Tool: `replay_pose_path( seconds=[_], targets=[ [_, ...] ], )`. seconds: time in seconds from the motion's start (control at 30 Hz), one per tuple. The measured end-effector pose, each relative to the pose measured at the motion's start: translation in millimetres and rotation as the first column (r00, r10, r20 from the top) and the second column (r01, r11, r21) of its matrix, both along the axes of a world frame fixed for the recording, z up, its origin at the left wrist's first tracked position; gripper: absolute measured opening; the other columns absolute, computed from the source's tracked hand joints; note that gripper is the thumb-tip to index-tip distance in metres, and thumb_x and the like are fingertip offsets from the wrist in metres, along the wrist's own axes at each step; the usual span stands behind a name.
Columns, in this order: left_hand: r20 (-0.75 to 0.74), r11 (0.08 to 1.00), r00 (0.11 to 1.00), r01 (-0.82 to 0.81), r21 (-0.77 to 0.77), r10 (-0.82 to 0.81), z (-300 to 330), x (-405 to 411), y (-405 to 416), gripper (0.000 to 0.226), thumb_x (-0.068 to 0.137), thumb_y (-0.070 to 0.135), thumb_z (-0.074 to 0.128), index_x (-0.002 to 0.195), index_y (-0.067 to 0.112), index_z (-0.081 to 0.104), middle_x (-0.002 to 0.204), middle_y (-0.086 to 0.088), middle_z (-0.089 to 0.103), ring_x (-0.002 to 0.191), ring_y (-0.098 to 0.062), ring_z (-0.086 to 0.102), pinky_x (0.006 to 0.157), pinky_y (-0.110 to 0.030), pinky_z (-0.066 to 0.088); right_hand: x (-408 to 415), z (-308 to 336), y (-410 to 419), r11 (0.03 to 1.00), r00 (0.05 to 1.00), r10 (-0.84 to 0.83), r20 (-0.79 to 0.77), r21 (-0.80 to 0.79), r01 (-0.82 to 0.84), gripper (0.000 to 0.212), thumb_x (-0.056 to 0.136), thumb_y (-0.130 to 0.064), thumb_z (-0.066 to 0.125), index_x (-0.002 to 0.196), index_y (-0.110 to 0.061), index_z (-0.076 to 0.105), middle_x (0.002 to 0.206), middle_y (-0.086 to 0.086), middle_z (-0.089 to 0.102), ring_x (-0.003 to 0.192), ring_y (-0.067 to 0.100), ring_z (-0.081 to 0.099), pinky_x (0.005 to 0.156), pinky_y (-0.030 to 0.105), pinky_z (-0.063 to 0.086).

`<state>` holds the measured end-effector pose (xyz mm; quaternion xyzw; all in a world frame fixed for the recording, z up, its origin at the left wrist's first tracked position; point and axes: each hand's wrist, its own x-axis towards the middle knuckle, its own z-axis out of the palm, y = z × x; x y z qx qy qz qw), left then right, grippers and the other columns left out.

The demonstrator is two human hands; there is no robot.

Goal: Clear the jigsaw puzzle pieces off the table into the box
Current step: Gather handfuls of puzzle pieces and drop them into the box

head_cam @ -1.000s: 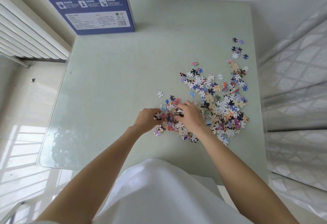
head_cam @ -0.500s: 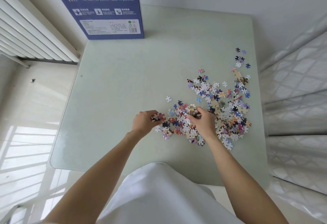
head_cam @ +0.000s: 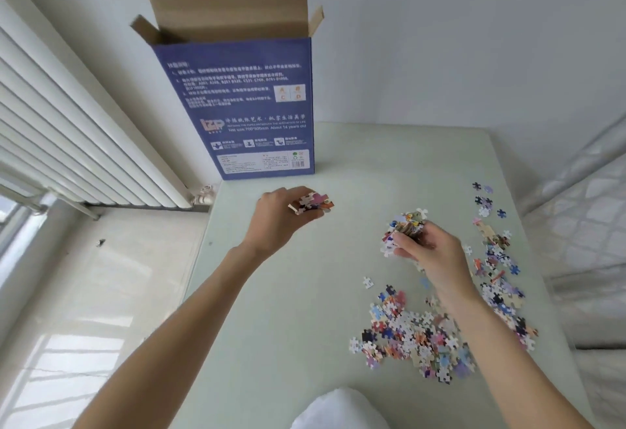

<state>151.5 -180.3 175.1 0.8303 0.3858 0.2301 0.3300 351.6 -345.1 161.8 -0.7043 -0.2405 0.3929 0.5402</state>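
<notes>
Head view: left hand (head_cam: 277, 222) and right hand (head_cam: 428, 254) each clutch a bunch of puzzle pieces (head_cam: 406, 223) above the table (head_cam: 288, 310); a large scatter remains, box (head_cam: 244, 116) open.

I've lifted both hands off the bench: my left hand (head_cam: 283, 216) and right hand (head_cam: 428, 252) each now grip a handful of colourful cardboard puzzle pieces (head_cam: 313, 203), mid-frame.

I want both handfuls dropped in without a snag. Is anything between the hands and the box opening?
Nothing visible blocks the way. The left hand and right hand each grip puzzle pieces above bare table. The box stands upright at the far edge, flaps open; its tall front wall means lifting up and over.
</notes>
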Motion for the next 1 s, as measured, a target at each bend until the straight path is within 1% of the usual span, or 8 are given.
replay_pose_path(
  seconds=[0.07, 0.27, 0.4, 0.53, 0.67, 0.73, 0.87, 1.0],
  targets=[
    [0.065, 0.998, 0.998, 0.002, 0.063, -0.006, 36, -2, 42, 0.019, 0.077, 0.025, 0.075, 0.094, 0.017, 0.071, 0.078, 0.021, 0.065, 0.067, 0.003, 0.059, 0.062, -0.01, 0.044, -6, 29, 32, 0.994, 0.999, 0.028, -0.017, 0.103, -0.026, 0.012, 0.08, -0.01, 0.07, 0.092, -0.008, 0.068, 0.083, 0.007, 0.071, 0.071, 0.017, 0.068, 0.064, 0.016, 0.051],
    [0.104, 0.947, 0.995, -0.04, 0.318, 0.007, 112, 4, 168, 0.024, 0.079, 0.03, 0.072, 0.098, 0.016, 0.07, 0.083, 0.008, 0.066, 0.071, -0.01, 0.061, 0.061, -0.011, 0.044, -15, 93, 141, 0.944, 0.991, 0.128, 0.051, 0.301, -0.137, 0.014, 0.081, -0.003, 0.068, 0.093, -0.009, 0.069, 0.088, 0.009, 0.072, 0.078, 0.017, 0.066, 0.069, 0.021, 0.054],
    [0.117, 0.908, 0.991, -0.109, 0.404, 0.067, 137, 11, 243, 0.021, 0.077, 0.032, 0.074, 0.088, 0.016, 0.068, 0.079, -0.003, 0.069, 0.071, -0.02, 0.061, 0.063, -0.033, 0.046, -11, 131, 223, 0.912, 0.981, 0.113, 0.158, 0.376, -0.166, 0.016, 0.08, -0.003, 0.069, 0.095, -0.009, 0.067, 0.091, 0.01, 0.071, 0.075, 0.015, 0.066, 0.069, 0.023, 0.056],
    [-0.036, 0.902, 0.999, 0.009, 0.431, 0.007, 146, 10, 278, 0.018, 0.077, 0.033, 0.073, 0.077, 0.019, 0.062, 0.072, -0.004, 0.062, 0.067, -0.018, 0.05, 0.057, -0.027, 0.031, -5, 152, 284, 0.896, 0.97, 0.082, 0.228, 0.409, -0.172, 0.021, 0.079, -0.006, 0.072, 0.099, -0.005, 0.067, 0.093, 0.012, 0.071, 0.076, 0.02, 0.067, 0.075, 0.031, 0.057],
    [-0.258, 0.912, 0.966, 0.123, 0.391, -0.019, 134, 7, 294, 0.02, 0.077, 0.03, 0.073, 0.093, 0.018, 0.069, 0.085, -0.003, 0.069, 0.079, -0.022, 0.059, 0.067, -0.032, 0.045, -4, 154, 328, 0.909, 0.936, 0.068, 0.346, 0.366, -0.201, 0.016, 0.078, -0.011, 0.074, 0.092, -0.008, 0.067, 0.09, 0.007, 0.072, 0.072, 0.021, 0.069, 0.075, 0.038, 0.057],
    [-0.263, 0.924, 0.965, 0.119, 0.364, -0.02, 130, 6, 296, 0.02, 0.076, 0.026, 0.074, 0.096, 0.023, 0.07, 0.087, 0.0, 0.071, 0.082, -0.019, 0.063, 0.075, -0.031, 0.05, -5, 152, 344, 0.921, 0.871, 0.051, 0.489, 0.315, -0.231, 0.017, 0.076, -0.017, 0.075, 0.087, -0.008, 0.066, 0.089, 0.005, 0.072, 0.074, 0.022, 0.07, 0.075, 0.04, 0.057],
    [-0.191, 0.948, 0.982, 0.063, 0.312, -0.002, 128, -1, 302, 0.017, 0.075, 0.022, 0.074, 0.089, 0.029, 0.068, 0.086, 0.007, 0.068, 0.082, -0.012, 0.062, 0.076, -0.029, 0.049, -8, 152, 365, 0.925, 0.619, 0.126, 0.775, 0.133, -0.355, 0.018, 0.078, -0.024, 0.073, 0.088, -0.012, 0.066, 0.077, -0.001, 0.067, 0.072, 0.02, 0.062, 0.066, 0.029, 0.048],
    [-0.145, 0.956, 0.989, 0.05, 0.289, -0.008, 127, -4, 299, 0.009, 0.077, 0.017, 0.072, 0.08, 0.025, 0.069, 0.077, 0.014, 0.065, 0.08, -0.009, 0.062, 0.078, -0.029, 0.049, -12, 149, 373, 0.899, 0.361, 0.305, 0.881, -0.141, -0.415, 0.018, 0.08, -0.03, 0.071, 0.093, -0.02, 0.065, 0.072, -0.005, 0.054, 0.075, 0.022, 0.05, 0.068, 0.032, 0.04]
  ],
)
